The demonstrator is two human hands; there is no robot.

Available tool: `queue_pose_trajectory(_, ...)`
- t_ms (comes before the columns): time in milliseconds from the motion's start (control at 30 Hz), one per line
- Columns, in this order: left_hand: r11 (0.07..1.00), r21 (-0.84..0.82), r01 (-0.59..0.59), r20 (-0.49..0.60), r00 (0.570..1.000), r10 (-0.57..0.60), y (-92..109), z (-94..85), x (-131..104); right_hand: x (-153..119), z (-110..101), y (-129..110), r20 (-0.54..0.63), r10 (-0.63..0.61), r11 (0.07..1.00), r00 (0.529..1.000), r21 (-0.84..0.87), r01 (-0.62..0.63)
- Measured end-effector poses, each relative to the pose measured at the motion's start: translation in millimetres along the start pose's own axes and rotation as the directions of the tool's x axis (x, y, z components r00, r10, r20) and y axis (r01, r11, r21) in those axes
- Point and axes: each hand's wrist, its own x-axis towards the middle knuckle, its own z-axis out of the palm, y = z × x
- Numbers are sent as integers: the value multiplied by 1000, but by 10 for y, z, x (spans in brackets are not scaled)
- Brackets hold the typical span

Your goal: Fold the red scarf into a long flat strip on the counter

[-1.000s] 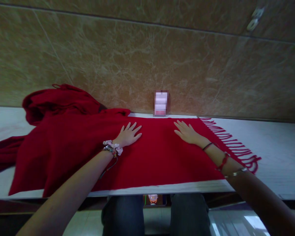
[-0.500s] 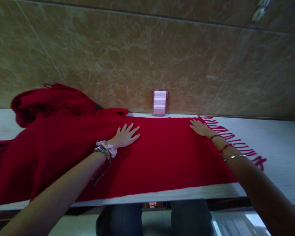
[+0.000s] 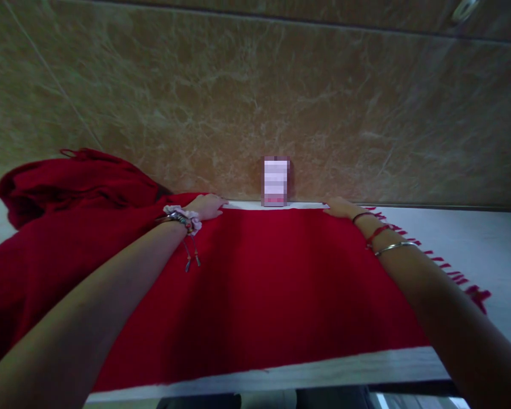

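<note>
A red cloth (image 3: 272,284) with a fringed right end lies spread along a pale table. At its far edge, left of the middle, my left hand (image 3: 208,206) has its fingers closed on the cloth. Further right on the same far edge, my right hand (image 3: 338,207) also grips the cloth, near the fringe (image 3: 440,261). The stretch between the hands runs nearly straight, with soft vertical shadows. Some fingertips are hidden under the edge. To the left, the rest of the red material is bunched in a thick heap (image 3: 80,182).
A brown marbled wall (image 3: 238,102) rises right behind the table (image 3: 494,238). Against it, between the hands, stands a small blurred pinkish-white item (image 3: 275,182). The table's near edge runs just below the cloth.
Both hands, flat and spread before, have moved to the far edge and closed on it. The view has come closer, and the cloth's near edge appears lower.
</note>
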Motion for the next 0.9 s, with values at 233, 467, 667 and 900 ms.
queue_pose_trajectory(233, 999, 27, -34, 21, 999, 34, 53, -45, -61, 69, -61, -39, 111, 28, 999, 993, -37, -25)
queue_pose_trajectory(467, 998, 58, -11, -3, 1000, 11, -30, -16, -207, -52, -128, 42, 121, 38, 995, 992, -94, -27)
queue_pose_trajectory(667, 1000, 8, 14, -31, 999, -14, -180, -104, -373, -389, -251, 208, 116, 86, 985, 990, -158, -68)
queue_pose_trajectory(900, 999, -27, -37, -53, 998, 36, -366, -293, -638, -967, -492, 318, 29, 86, 964, 996, -253, -76)
